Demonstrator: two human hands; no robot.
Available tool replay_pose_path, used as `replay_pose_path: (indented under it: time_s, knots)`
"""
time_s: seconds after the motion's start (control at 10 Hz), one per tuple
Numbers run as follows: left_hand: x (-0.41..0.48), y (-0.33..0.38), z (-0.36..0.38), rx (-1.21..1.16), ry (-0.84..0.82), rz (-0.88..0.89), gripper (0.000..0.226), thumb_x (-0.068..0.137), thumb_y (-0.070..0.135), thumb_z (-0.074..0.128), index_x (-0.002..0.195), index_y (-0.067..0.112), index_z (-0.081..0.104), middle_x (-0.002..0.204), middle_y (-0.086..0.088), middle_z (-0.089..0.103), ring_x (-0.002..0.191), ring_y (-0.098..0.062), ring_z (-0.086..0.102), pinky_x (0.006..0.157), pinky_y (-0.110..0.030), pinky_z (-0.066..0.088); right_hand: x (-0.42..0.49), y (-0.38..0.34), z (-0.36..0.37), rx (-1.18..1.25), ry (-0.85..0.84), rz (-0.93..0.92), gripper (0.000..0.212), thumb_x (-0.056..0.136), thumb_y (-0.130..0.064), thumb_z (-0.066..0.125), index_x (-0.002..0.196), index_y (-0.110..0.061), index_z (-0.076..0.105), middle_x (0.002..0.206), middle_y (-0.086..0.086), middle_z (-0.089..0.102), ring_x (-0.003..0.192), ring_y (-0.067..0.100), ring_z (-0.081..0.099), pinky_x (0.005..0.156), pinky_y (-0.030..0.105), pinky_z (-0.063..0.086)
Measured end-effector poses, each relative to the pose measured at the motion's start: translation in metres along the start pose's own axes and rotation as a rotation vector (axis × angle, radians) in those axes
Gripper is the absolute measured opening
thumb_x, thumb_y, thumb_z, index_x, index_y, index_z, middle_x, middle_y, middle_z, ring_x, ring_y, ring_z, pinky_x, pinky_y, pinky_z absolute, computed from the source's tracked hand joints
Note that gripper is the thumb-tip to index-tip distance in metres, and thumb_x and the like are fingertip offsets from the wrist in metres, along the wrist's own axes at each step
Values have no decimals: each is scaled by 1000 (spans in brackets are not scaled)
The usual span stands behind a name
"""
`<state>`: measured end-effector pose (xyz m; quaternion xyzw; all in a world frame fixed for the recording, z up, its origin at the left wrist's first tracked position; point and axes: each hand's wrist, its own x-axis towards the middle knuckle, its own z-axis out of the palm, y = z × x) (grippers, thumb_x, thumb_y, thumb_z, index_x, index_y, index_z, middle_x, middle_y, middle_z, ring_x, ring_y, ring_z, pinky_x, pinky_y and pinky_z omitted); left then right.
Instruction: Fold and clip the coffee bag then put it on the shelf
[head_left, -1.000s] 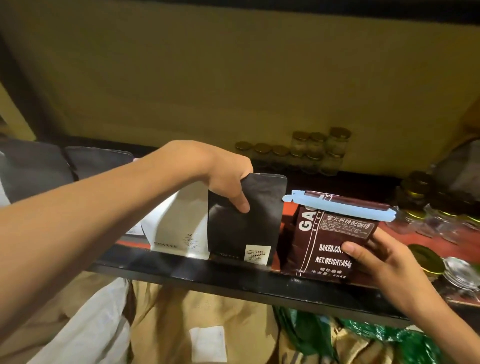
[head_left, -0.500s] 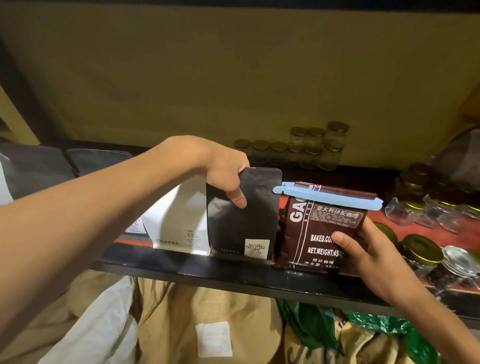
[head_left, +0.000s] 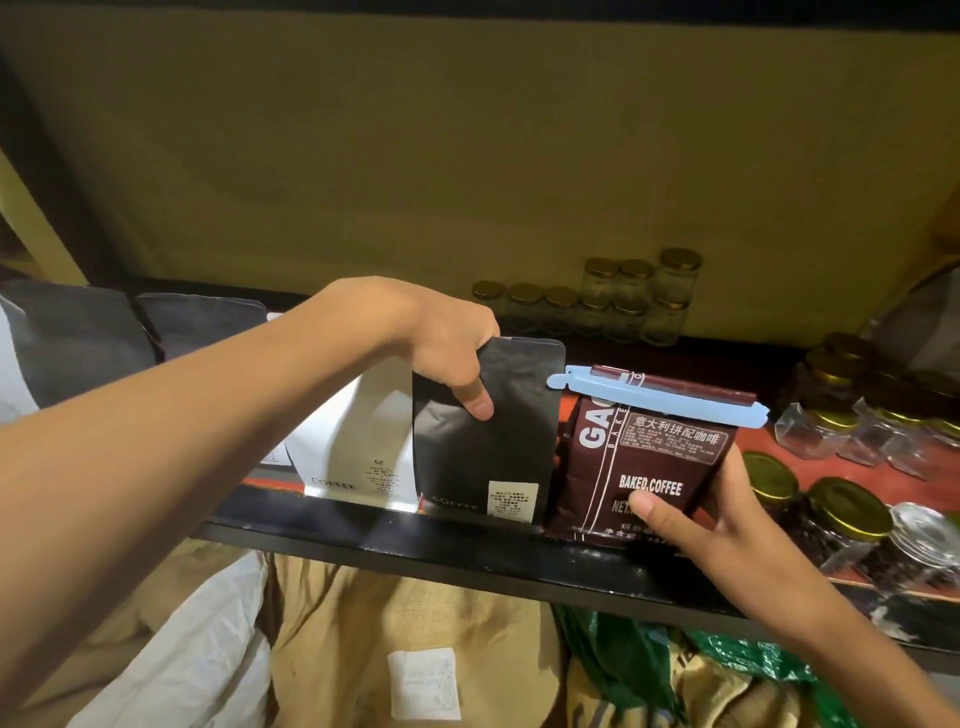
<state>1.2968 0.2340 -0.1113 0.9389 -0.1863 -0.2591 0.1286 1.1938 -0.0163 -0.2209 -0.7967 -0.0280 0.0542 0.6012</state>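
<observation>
A: How much of the brown coffee bag (head_left: 644, 457) reads?
B: The blue clip (head_left: 660, 397) cuts the brand off after "GA", and the right hand (head_left: 701, 525) covers the net-weight line.
A: The left hand (head_left: 447, 353)?
B: Its fingers (head_left: 475, 397) curl behind the black bag (head_left: 493, 447), mostly hidden. That bag's label (head_left: 512, 500) print is too small.
A: The jars (head_left: 841, 514)?
B: Cut by the right edge.

"BAKED.COFFEE", large letters "GA" and the Chinese line "意大利拼配咖啡" are printed on the brown coffee bag (head_left: 644, 457). "COFFEE" is printed low on the black bag (head_left: 483, 441) and the white bag (head_left: 358, 447).
</observation>
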Motion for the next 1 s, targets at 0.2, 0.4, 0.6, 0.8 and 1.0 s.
replay_pose_path:
  time_s: [0.2, 0.4, 0.6, 0.8, 1.0]
  knots:
    - [0, 0, 2, 2, -1, 26, 13, 85, 20, 73, 94, 11, 72, 92, -6, 75, 90, -25, 70, 91, -42, 55, -23, -39, -11, -181, 401, -183, 87, 82, -56, 57, 151, -47, 4, 158, -22, 19, 142, 5, 27, 115, 46, 26]
    - [-1, 1, 2, 4, -9, 16, 14, 85, 20, 72, 96, 11, 69, 94, -9, 73, 92, -27, 69, 92, -44, 54, -3, -80, 19, -1057, 254, -442, 73, 92, -63, 24, 153, -23, 19, 155, -3, 33, 144, 14, 24, 120, 40, 13]
    - [-4, 0, 4, 107, 88, 23, 19, 81, 38, 73, 91, 25, 64, 89, 6, 70, 85, -17, 66, 80, -36, 51, 0, -67, 33, -1174, 194, -368, 79, 88, -69, 19, 152, -23, 21, 157, -2, 34, 148, 20, 22, 120, 45, 11]
    - [-42, 3, 2, 220, 378, 136, 60, 86, 60, 55, 141, 46, 37, 145, 13, 50, 132, -15, 47, 101, -41, 39, -17, -89, 22, -1239, 145, -285, 81, 86, -73, 15, 152, -36, -13, 163, -5, -9, 150, 21, -10, 120, 47, 0]
    - [-148, 2, 40, 93, 510, 107, 82, 80, 70, 46, 151, 41, 19, 163, 8, 18, 151, -23, 12, 124, -44, 6, -90, -136, 23, -1201, 174, -170, 86, 75, -87, 11, 142, -50, -27, 163, -6, -8, 150, 25, -4, 117, 51, 7]
